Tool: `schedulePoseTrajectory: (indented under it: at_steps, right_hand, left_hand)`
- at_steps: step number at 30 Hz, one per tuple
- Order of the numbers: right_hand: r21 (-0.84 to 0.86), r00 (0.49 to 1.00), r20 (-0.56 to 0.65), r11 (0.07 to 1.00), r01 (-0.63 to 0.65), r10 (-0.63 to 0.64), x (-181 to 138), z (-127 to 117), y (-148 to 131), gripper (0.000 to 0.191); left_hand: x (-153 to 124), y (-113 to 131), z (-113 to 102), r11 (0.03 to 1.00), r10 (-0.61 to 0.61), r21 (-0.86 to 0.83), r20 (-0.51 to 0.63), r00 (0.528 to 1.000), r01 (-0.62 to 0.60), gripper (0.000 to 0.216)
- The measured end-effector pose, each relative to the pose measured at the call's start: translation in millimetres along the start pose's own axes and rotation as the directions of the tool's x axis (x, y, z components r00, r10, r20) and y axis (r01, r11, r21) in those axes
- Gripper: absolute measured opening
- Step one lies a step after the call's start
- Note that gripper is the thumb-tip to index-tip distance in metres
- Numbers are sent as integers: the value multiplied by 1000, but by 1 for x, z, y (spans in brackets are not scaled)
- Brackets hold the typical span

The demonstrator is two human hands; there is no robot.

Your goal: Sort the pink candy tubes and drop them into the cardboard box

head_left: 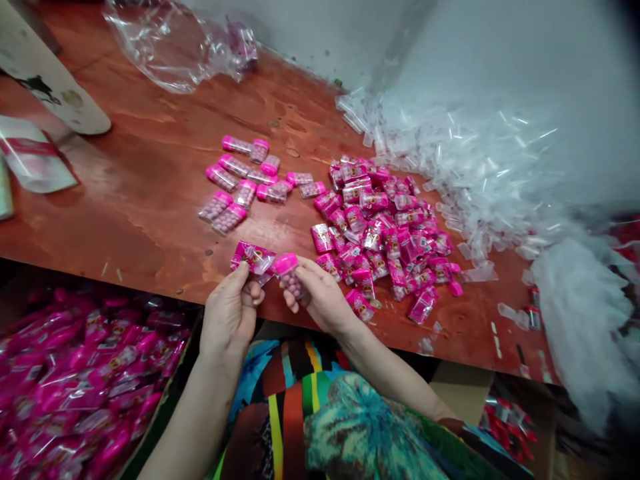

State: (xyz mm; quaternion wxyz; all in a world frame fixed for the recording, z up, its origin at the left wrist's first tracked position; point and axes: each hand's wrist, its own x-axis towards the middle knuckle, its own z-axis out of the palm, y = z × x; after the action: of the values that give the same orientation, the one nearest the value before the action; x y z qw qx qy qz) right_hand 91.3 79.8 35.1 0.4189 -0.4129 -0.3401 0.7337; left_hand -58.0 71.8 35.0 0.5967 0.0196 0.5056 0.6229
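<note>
Over the table's front edge, my left hand (231,308) pinches a flat pink printed sleeve (251,257) with a clear end. Close beside it, my right hand (320,290) grips a small clear bottle (290,277) with a bright pink cap, filled with pale pink beads. The bottle's cap is close to the sleeve's right end; whether they touch I cannot tell. Beyond my hands lies a loose group of similar capped bottles (245,193) without sleeves. To the right is a heap of pink printed sleeves (373,233), some apparently around bottles.
Many clear plastic sleeves (475,167) are piled along the wall. A box of pink wrapped pieces (75,387) stands below the table (160,220) at left. A clear bag (165,47) lies at the back, a white plastic cup (33,157) at far left.
</note>
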Motion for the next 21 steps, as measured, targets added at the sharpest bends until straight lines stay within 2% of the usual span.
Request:
schedulePoseTrajectory:
  at_steps: [3,6,11,15,21]
  right_hand:
    - [-48,995,-83,998,47,-51,-3,-2,10,58]
    - [-104,989,-117,991,80,-92,-3,-7,17,63]
    - [-141,985,-117,984,112,-129,-9,-13,20,68]
    - [-132,994,-76,989,73,-84,-17,-14,19,66]
    - [-102,992,-102,992,69,-79,-27,-16,15,62]
  left_hand:
    - [-5,-6,6,1000,-15,20,8,1000,15,29]
    - [-11,-9,11,997,-20,72,22,1000,18,31]
    - [-17,-15,15,998,-15,64,44,999,13,27]
    - [-15,-20,16,997,-12,80,33,999,10,32]
    - [-17,-23,18,996,0,91,-6,1000,0,35]
